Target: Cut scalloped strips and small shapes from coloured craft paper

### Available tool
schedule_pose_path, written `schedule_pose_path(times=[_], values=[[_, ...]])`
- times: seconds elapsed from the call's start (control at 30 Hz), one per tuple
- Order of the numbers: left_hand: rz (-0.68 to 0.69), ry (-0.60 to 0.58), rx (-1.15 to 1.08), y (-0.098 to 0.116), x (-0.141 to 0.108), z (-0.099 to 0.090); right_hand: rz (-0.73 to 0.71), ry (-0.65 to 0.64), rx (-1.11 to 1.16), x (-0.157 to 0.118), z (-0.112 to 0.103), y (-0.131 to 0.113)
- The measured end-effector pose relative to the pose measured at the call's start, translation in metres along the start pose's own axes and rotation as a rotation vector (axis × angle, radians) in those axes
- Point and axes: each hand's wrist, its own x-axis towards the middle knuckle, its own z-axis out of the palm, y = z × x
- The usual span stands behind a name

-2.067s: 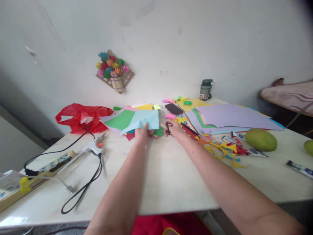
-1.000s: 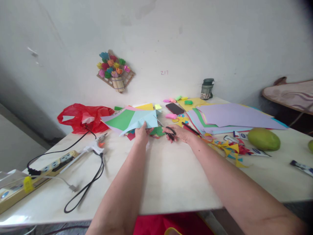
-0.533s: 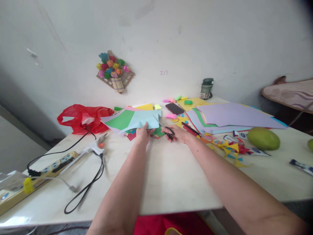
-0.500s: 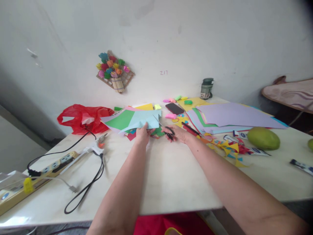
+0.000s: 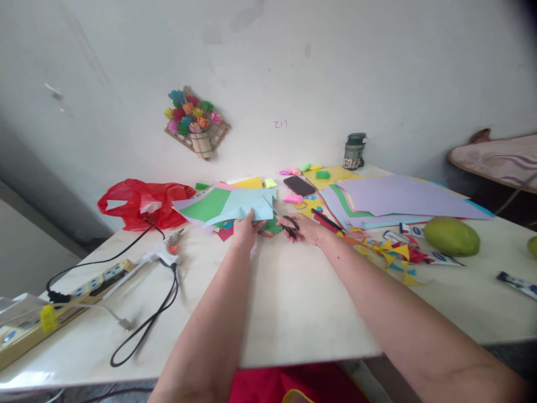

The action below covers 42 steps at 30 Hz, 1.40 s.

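My left hand (image 5: 246, 225) grips a light blue sheet of paper (image 5: 247, 205) by its near edge, thumb on top. In my right hand (image 5: 302, 228) are black-handled scissors (image 5: 290, 225), fingers closed around the loops. The blades reach over the right part of the blue sheet; whether they are fully closed I cannot tell. Under the sheet's left side lies green paper (image 5: 207, 206). Coloured paper scraps (image 5: 225, 232) show beneath my left hand, partly hidden.
A red plastic bag (image 5: 142, 204), a glue gun (image 5: 168, 254) and a power strip (image 5: 96, 285) with cables lie left. Behind are a phone (image 5: 299, 185) and a bottle (image 5: 354, 151). Rightward are stacked paper sheets (image 5: 403, 196), yellow scraps (image 5: 390, 257) and a green fruit (image 5: 452, 236).
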Motion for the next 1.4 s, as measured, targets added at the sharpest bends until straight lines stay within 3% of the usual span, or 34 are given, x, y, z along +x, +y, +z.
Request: schedule_pose_path(times=[0.67, 1.1, 1.4], values=[[-0.009, 0.032, -0.024, 0.0024, -0.0037, 0.0027, -0.038, -0.003, -0.008, 0.0028, 0.0012, 0.0026], [-0.001, -0.027, -0.032, 0.0010, 0.0006, -0.0026, -0.048, -0.013, -0.025, 0.0063, -0.0007, 0.0067], [0.006, -0.007, -0.043, 0.0019, -0.0020, -0.0004, -0.036, -0.018, -0.016, 0.0005, -0.0008, 0.0025]])
